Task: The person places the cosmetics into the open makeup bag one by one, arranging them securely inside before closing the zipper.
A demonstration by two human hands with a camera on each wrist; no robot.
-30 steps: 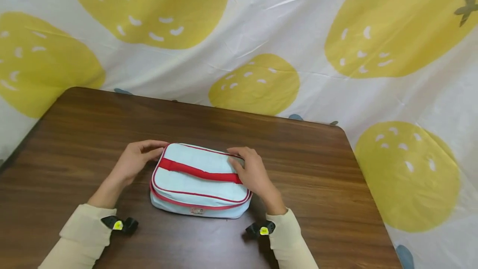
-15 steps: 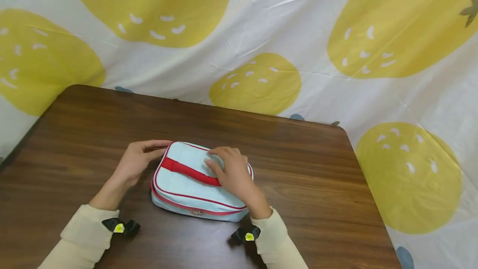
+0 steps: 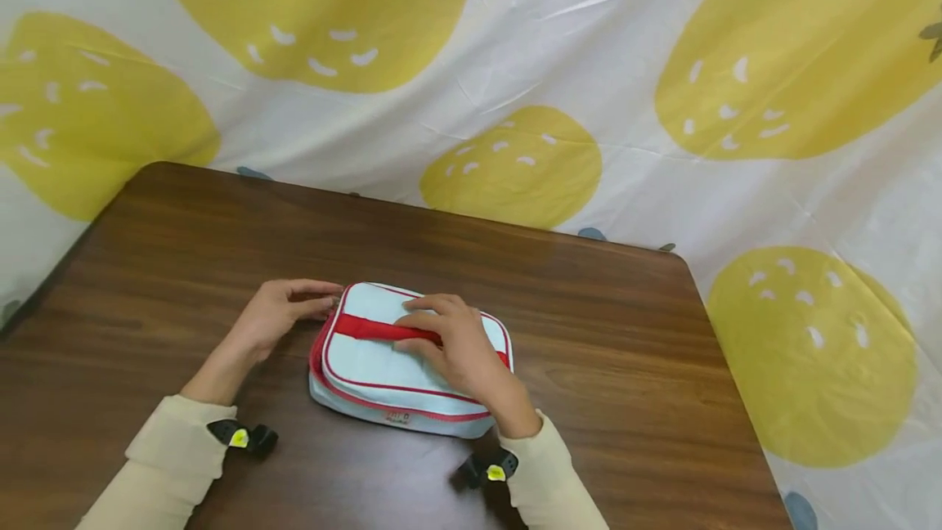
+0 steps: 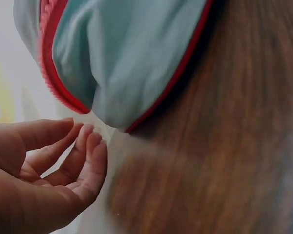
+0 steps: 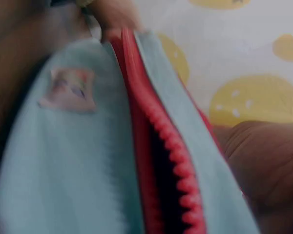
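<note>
A pale blue pouch with red piping, a red handle strap across its top and a red zipper along its side lies flat on the dark wooden surface, near the front middle. In the right wrist view the zipper teeth stand parted, so the side gapes open there. The right hand lies on top of the pouch, its fingers curled around the strap. The left hand sits at the pouch's left end, fingers relaxed and loosely bent, fingertips just at the fabric corner and gripping nothing. Both arms wear cream sleeves. Behind the surface hangs a white cloth printed with large yellow strawberries; nothing else lies around the pouch.
</note>
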